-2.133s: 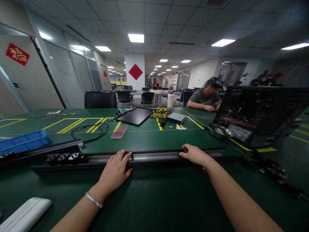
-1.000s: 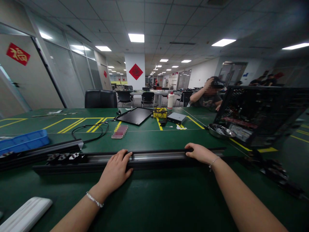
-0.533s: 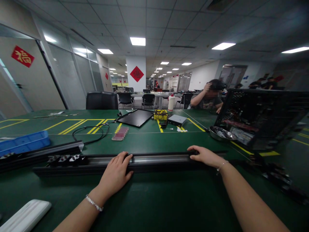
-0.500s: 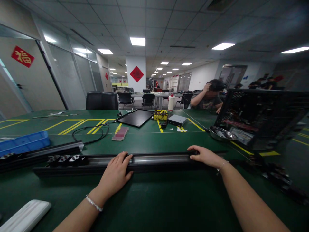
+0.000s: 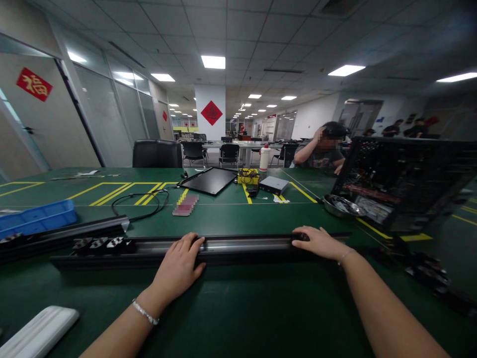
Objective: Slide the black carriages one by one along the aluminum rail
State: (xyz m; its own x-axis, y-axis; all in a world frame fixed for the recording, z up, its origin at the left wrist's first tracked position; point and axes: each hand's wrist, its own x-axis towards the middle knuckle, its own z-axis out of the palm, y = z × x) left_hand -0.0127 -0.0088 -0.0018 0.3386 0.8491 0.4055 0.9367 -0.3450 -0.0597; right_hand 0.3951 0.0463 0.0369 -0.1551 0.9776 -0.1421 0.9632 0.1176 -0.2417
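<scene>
The rail (image 5: 242, 243) on the counter (image 5: 253, 308) looks partly filled, three blocks (image 5: 99, 243) at its left end; the right hand (image 5: 321, 242) has its fingers closed around a dark piece (image 5: 303, 237) farther along; the left hand (image 5: 179, 263) lies across the rail (gripping or resting, I cannot tell); loose parts (image 5: 428, 272) remain off it; the red sign (image 5: 35, 84) reads 福.

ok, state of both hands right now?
Left hand: on the black rail, grip can't be told.
Right hand: closed, holding a small black part at the rail.
</scene>
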